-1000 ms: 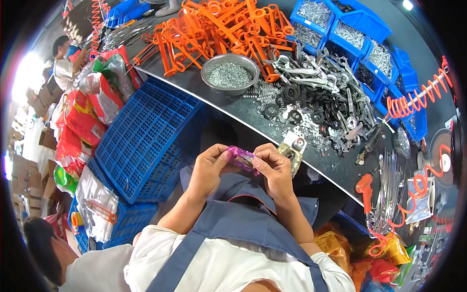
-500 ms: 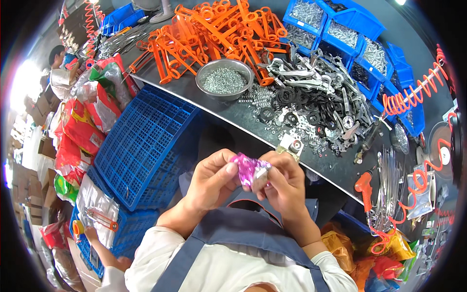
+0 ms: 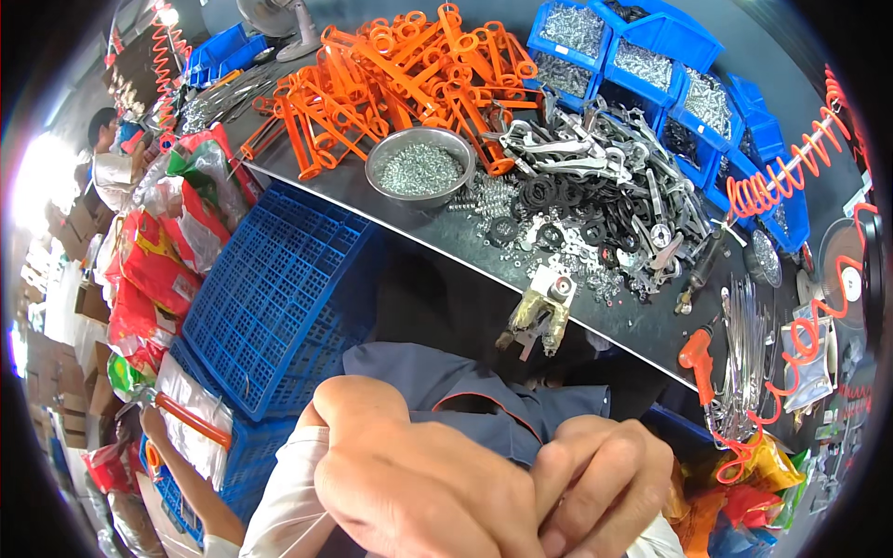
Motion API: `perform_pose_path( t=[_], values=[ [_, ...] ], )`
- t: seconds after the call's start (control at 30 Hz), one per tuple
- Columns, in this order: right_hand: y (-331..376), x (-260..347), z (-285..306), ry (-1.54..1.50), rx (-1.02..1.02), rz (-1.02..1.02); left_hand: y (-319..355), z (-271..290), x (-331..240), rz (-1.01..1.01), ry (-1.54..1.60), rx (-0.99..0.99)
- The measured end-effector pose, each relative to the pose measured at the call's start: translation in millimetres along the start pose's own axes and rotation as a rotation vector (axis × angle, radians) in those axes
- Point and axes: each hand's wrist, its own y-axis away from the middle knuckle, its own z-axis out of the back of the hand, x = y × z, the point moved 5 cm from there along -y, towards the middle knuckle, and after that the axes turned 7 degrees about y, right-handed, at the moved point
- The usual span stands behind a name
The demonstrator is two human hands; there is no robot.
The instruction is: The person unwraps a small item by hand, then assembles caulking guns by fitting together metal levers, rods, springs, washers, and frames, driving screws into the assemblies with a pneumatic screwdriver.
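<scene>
My left hand (image 3: 409, 479) and my right hand (image 3: 600, 474) fill the bottom of the view, raised close to the camera. Their fingers are curled and pressed together, backs toward me. Whatever lies between the fingers is hidden. The pink wrapper from the earlier frames does not show. Below the hands is my blue-grey work apron (image 3: 465, 400). The dark workbench (image 3: 446, 246) is in front of me.
The bench carries a heap of orange clamps (image 3: 409, 74), a metal bowl of screws (image 3: 419, 167), black washers and metal parts (image 3: 595, 200), and blue bins (image 3: 670, 65). A small fixture (image 3: 541, 312) hangs at the bench edge. A blue crate (image 3: 270, 298) stands at the left. Another person (image 3: 112, 167) is far left.
Both hands have come up from lap height toward the camera. The pink wrapper they held between the fingers is no longer visible.
</scene>
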Motion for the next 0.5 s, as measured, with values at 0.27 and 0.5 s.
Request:
perform_pose_path(
  t=[0.27,0.5],
  values=[
    [15.2,-8.2,41.6,0.537,0.008,-0.237,43.7,33.5,40.5,0.091,0.058,-0.405],
    [78.4,-21.5,111.3,0.503,-0.53,-0.519,101.6,83.1,73.5,0.324,-0.278,-0.848]
  ],
)
